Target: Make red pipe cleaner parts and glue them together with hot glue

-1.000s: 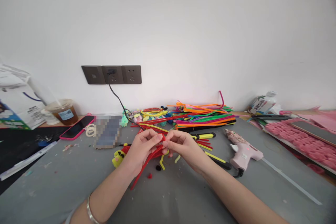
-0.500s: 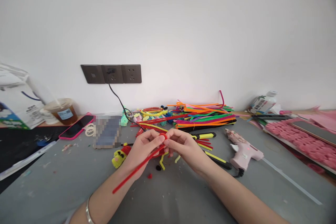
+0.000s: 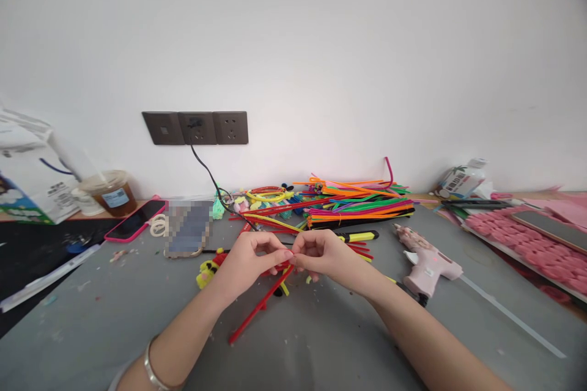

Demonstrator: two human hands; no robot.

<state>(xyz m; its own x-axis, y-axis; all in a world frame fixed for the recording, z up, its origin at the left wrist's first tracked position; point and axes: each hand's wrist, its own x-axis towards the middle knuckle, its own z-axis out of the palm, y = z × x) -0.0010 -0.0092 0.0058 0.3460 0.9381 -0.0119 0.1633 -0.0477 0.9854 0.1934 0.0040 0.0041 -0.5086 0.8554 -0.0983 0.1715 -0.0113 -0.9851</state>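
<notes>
A red pipe cleaner (image 3: 257, 311) slants down and to the left from between my two hands, its lower end hanging free over the grey mat. Its upper end is pinched by my left hand (image 3: 257, 259), thumb and index finger pressed together. Right against those fingertips, my right hand (image 3: 321, 256) pinches the same end; the exact shape there is hidden by the fingers. Behind my left wrist lies a yellow and red fuzzy figure (image 3: 208, 274), partly covered. Short yellow pipe cleaner pieces (image 3: 285, 288) and a black bit rest below the hands.
Bundles of coloured pipe cleaners (image 3: 358, 214) lie by the wall. A utility knife (image 3: 360, 236) is behind my right hand. On the right are a pink glue gun (image 3: 426, 263) with its glue stick and a pink keyboard-like mat (image 3: 527, 244). Phones (image 3: 137, 221) and a drink cup (image 3: 112, 194) stand left.
The red pipe cleaner's free end has swung right and off my left forearm. My fingertips have dropped slightly, and the red loop seen above them is now hidden.
</notes>
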